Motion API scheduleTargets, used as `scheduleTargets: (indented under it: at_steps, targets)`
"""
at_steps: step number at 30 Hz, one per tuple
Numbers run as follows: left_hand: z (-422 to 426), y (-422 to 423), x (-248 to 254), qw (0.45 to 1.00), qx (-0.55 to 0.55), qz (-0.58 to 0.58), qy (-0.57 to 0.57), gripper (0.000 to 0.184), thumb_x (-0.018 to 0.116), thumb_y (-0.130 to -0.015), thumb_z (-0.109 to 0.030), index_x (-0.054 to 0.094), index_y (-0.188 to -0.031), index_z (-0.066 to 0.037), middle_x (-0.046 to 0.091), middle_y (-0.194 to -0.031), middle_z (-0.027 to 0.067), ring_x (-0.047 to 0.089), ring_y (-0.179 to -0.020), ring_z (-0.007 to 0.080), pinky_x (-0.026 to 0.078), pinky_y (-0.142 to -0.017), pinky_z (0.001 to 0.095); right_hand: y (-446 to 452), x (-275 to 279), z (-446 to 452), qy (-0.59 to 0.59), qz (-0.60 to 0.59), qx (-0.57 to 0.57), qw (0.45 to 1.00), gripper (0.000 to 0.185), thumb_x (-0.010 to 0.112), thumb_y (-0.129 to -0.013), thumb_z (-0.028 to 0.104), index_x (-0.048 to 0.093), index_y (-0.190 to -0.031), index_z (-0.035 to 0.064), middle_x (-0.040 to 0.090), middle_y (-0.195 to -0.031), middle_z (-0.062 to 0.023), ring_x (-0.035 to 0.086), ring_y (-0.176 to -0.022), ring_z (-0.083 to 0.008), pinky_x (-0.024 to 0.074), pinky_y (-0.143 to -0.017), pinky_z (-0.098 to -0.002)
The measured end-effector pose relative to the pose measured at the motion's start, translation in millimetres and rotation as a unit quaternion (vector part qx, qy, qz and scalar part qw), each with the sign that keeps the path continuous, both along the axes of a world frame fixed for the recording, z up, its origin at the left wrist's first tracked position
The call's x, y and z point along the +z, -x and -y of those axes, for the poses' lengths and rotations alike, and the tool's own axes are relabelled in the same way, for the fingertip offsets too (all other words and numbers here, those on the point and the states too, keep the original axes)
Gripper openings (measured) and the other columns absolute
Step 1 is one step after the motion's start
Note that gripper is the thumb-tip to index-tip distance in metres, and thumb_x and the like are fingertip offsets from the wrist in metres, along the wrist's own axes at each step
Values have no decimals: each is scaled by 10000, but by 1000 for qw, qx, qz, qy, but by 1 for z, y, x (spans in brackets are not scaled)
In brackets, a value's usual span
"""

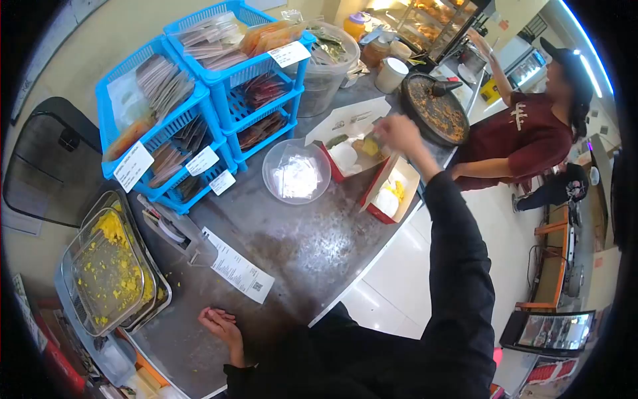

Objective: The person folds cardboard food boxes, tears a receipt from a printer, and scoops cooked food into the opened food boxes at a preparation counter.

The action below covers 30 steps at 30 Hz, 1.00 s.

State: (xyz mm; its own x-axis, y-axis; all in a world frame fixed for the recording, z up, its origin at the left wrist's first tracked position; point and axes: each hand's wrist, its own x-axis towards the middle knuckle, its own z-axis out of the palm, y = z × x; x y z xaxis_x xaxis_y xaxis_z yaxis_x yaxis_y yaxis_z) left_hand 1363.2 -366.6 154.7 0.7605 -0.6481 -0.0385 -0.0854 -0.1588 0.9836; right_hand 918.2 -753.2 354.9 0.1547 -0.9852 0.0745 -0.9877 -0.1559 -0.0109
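My right hand [401,137] reaches over an open food box [337,174] that holds white rice and other food; its fingers are bent downward, and what they hold, if anything, is too small to tell. Just right of that box is a second open red and white box [380,211] with rice and yellow pieces. My left hand [221,326] rests on the dark counter [299,246] near its front edge, fingers loosely spread and holding nothing. A printed receipt [238,267] lies above it. Near the boxes stands a round clear tub [296,171] of small packets.
Blue stacked baskets [219,80] of packets stand at the back left. Wire trays [109,272] with yellow bits are at the left. A stone mortar [435,110] with a pestle and a white cup [391,75] sit behind the boxes. A co-worker [525,136] stands at the right.
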Motion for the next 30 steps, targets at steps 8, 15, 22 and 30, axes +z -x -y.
scheduleTargets:
  at_steps: [8, 15, 22, 30]
  targets:
    - [3, 4, 7, 998, 27, 48, -40, 208, 379, -1049, -238, 454, -1091, -49, 516, -734, 54, 476, -479, 84, 357, -392, 208, -22, -42, -33, 6, -118, 118, 986, 125, 574, -837, 147, 675, -804, 81, 675, -743, -138, 683, -706, -318, 542, -620, -434]
    - [3, 3, 5, 998, 37, 40, -38, 207, 389, -1045, -224, 477, -1072, -39, 530, -736, 57, 476, -468, 88, 375, -396, 216, -17, -37, -32, 3, -60, 131, 989, 242, 533, -899, 200, 662, -760, 49, 649, -747, -161, 635, -703, -353, 501, -664, -475]
    - [1, 3, 4, 999, 30, 10, -34, 235, 391, -1040, -254, 495, -1066, -45, 525, -726, 51, 490, -478, 95, 395, -400, 229, -10, -41, -26, 6, -87, 115, 990, 190, 552, -861, 182, 663, -771, 57, 653, -767, -175, 642, -735, -367, 505, -669, -465]
    - [-5, 3, -15, 1000, 26, 10, -1, 234, 399, -1037, -223, 536, -1000, -37, 558, -695, 32, 547, -514, 95, 448, -459, 250, -98, 40, -87, -164, 545, 17, 822, 349, 546, -986, 296, 675, -1088, -12, 682, -744, -42, 641, -649, -99, 514, -587, -215]
